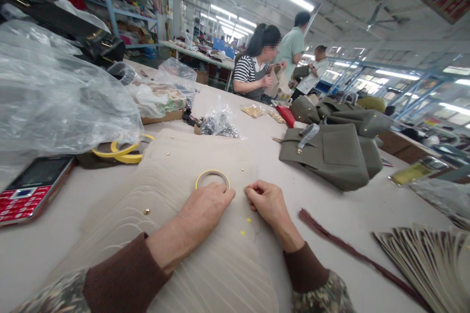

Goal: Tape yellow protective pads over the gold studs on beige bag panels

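My left hand (203,210) is closed around the near side of a roll of yellow tape (212,172), held above a fanned stack of beige sheets (216,264). To its right, my right hand (270,201) has thumb and fingertips pinched together. Whatever is between those fingertips is too small to make out. Below the right fingers, two small yellow bits (243,232) lie on the top sheet, near a thin dark thread. Several brass-coloured studs (147,211) show along the edges of the stack.
Olive-grey handbags (323,154) stand at the right, near a dark red strip (352,249) and a fan of layered strips (426,264). At left are a red phone (31,190), more yellow tape rolls (127,152) and clear plastic (62,93). Co-workers (253,66) are across the table.
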Demonstrator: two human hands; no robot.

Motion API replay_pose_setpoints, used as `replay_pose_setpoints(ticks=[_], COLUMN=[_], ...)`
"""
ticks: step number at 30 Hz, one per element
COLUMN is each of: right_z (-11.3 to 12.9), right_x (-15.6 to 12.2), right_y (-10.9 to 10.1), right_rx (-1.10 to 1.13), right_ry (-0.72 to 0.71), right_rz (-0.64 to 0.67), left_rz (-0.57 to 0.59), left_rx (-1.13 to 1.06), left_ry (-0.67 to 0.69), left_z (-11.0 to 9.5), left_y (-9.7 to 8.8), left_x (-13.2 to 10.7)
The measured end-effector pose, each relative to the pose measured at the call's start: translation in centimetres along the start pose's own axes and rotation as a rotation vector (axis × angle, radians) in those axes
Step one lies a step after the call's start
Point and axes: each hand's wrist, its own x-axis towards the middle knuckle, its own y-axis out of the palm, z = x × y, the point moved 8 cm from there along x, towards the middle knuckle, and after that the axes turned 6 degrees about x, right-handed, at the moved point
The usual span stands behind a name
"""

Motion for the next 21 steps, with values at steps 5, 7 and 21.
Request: replay_pose_setpoints(ticks=[5, 7, 21], right_z=[-0.4, -1.1, 1.7], right_x=[0.2, 0.0, -0.7], right_y=[-0.2, -0.6, 0.1], right_rx=[-0.029, 0.045, -0.261], right_ry=[0.062, 0.098, -0.258], right_rz=[-0.031, -0.061, -0.075], left_rz=[0.005, 0.006, -0.127], left_rx=[0.022, 0.021, -0.025], left_ry=[-0.007, -0.007, 0.088], left_z=[0.0, 0.0, 0.4], left_y=[0.0, -0.2, 0.7], left_x=[0.0, -0.1, -0.3])
